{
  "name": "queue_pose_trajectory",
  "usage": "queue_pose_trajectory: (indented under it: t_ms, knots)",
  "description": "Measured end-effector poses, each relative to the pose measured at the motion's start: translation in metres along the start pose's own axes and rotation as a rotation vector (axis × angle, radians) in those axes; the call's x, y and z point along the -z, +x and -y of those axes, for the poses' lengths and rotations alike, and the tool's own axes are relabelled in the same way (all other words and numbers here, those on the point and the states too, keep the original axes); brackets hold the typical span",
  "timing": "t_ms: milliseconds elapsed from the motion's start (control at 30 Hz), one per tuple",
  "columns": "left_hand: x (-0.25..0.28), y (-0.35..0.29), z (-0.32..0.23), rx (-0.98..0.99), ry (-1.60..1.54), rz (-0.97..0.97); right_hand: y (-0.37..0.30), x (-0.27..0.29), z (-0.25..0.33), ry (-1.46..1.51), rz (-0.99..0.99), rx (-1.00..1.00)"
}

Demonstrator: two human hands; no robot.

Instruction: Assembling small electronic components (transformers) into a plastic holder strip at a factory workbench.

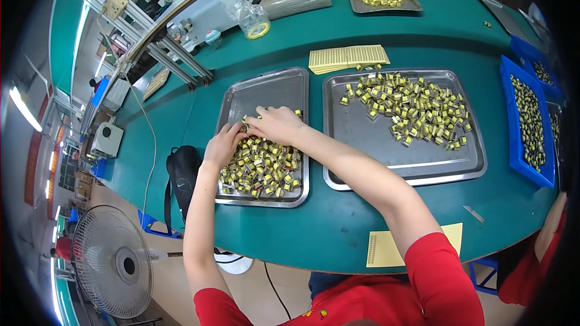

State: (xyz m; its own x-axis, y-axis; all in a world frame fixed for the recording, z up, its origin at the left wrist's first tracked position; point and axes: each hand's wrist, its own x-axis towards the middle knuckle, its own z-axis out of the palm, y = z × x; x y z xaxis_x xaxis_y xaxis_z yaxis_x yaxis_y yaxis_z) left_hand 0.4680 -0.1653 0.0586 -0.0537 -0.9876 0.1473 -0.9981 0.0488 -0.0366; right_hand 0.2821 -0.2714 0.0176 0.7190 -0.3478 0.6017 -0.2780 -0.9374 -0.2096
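Farthest to the left of our hands, we see a round fan (115, 262) with a wire cage. Nearer, just beside our left forearm, a black bag (184, 175) lies on the green table (326, 223). Our left hand (223, 145) reaches over a metal tray (266, 89), its fingers bent. Beneath and just in front of our wrists, small yellow-topped parts (263, 172) lie heaped in this tray's near half. Our right hand (279, 125) comes across from the right, fingertips meeting those of the left at the heap's far edge; we cannot tell whether either hand grips a part, as the fingers hide it. Beyond and to the right of our hands lie some yellow cards (349, 57). Right of our right hand, a second tray (356, 139) carries a looser spread of similar pieces (423, 108). A yellow sheet (379, 252) lies partly under our right arm. Farthest right, a blue bin (515, 139) holds many small dark-and-yellow pieces.
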Motion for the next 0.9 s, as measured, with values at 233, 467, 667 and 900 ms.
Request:
queue_pose_trajectory:
  t_ms: [233,467,667,900]
  knots:
    - [0.006,-0.008,-0.003,0.065,-0.033,0.048,-0.008,0.0,0.012,0.027,-0.043,-0.124]
    - [0.014,-0.015,-0.013,0.186,-0.233,0.09,-0.021,-0.003,0.015,0.138,0.033,-0.366]
    - [0.005,-0.02,0.003,0.122,-0.265,-0.008,-0.026,-0.012,0.009,0.34,-0.006,-0.498]
    - [0.018,0.006,-0.041,0.1,-0.128,-0.202,-0.025,-0.005,-0.009,0.733,-0.234,-0.641]
